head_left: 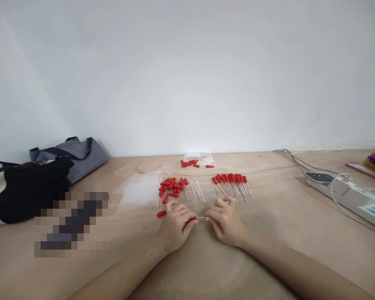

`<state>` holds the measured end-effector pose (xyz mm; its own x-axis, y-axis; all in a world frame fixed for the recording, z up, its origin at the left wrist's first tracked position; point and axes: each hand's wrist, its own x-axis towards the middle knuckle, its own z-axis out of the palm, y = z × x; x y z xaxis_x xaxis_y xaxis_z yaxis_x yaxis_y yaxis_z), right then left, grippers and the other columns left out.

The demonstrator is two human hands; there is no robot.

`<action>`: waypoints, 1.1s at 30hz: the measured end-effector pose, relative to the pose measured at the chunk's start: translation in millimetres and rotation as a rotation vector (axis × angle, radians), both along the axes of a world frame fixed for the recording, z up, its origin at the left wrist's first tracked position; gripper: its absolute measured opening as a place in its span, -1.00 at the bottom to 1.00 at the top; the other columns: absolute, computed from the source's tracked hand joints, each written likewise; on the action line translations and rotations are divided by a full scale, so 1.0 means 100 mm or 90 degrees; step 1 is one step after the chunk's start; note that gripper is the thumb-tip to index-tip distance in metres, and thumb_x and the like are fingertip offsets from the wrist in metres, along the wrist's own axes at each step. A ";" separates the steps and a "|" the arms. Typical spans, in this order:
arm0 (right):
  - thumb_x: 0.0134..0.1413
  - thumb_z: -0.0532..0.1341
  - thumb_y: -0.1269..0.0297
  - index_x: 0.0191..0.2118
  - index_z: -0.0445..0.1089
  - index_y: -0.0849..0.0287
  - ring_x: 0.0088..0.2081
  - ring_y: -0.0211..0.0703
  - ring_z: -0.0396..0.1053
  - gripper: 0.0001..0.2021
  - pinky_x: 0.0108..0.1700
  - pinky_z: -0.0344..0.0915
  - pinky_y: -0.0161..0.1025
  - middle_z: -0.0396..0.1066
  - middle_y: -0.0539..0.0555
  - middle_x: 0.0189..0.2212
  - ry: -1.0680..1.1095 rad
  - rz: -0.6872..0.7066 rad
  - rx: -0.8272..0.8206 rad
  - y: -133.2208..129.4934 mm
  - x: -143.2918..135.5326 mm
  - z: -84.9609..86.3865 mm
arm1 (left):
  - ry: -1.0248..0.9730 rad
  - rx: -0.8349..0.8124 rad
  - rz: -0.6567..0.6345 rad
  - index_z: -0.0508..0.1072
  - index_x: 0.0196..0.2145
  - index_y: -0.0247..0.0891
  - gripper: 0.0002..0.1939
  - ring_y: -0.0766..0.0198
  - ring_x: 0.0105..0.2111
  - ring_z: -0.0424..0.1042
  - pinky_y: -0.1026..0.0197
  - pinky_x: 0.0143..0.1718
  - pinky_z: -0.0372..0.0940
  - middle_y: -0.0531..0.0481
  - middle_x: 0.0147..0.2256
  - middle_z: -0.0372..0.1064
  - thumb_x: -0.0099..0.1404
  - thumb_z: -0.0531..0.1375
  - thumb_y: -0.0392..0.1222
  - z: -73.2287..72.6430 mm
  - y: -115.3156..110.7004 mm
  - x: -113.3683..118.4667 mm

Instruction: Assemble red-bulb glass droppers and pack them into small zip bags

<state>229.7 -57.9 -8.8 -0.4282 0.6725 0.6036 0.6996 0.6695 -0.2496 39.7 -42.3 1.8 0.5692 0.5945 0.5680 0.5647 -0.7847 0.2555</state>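
My left hand (pixel 177 224) pinches a red rubber bulb (pixel 194 218), most of it hidden by the fingers. My right hand (pixel 224 220) grips a thin clear dropper tube (pixel 201 218) that spans the small gap between the hands and meets the bulb. Just beyond my left hand lies a pile of loose red bulbs (pixel 173 185), with a single bulb (pixel 161 213) beside the knuckles. Bare dropper tubes (pixel 200 192) lie in a row ahead of both hands. To their right is a row of droppers capped with red bulbs (pixel 233 179).
Clear plastic bags (pixel 139 191) lie flat left of the bulb pile. Farther back are more red bulbs (pixel 189 163) beside another clear bag (pixel 196 156). Black and striped bags (pixel 81 160) stand at left, near a pixelated patch. A power strip (pixel 359 200) with cables is at right.
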 end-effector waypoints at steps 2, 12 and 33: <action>0.06 0.01 0.40 -0.48 0.31 0.19 -0.39 -0.25 0.13 -0.81 -0.20 -0.18 -0.14 0.33 -0.04 -0.60 0.003 0.005 -0.029 -0.01 0.00 0.01 | 0.004 0.009 -0.010 0.36 -0.47 -0.22 -0.83 0.29 -0.43 0.30 0.02 -0.10 -0.13 0.11 -0.52 0.39 0.24 0.04 -0.22 -0.01 -0.01 0.00; 0.05 0.00 0.40 -0.60 0.25 0.21 -0.43 -0.26 0.12 -0.75 -0.24 -0.18 -0.19 0.29 -0.03 -0.66 -0.007 0.002 -0.186 -0.04 -0.08 0.12 | 0.010 0.024 -0.027 0.37 -0.47 -0.21 -0.83 0.29 -0.43 0.32 0.03 -0.09 -0.14 0.11 -0.53 0.39 0.23 0.04 -0.20 -0.02 -0.02 0.01; 0.10 0.03 0.31 -0.40 0.38 0.12 -0.38 -0.26 0.16 -0.81 -0.16 -0.20 -0.14 0.36 -0.03 -0.58 -0.090 0.032 -0.040 0.02 0.14 0.11 | 0.015 -0.021 0.021 0.40 -0.48 -0.18 -0.85 0.29 -0.43 0.31 0.01 -0.08 -0.16 0.14 -0.54 0.42 0.21 0.10 -0.18 0.04 0.01 -0.08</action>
<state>244.1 -55.5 2.5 -0.5395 0.6824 0.4932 0.6968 0.6907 -0.1935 31.8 -41.4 5.5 0.5618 0.6311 0.5349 0.5965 -0.7570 0.2667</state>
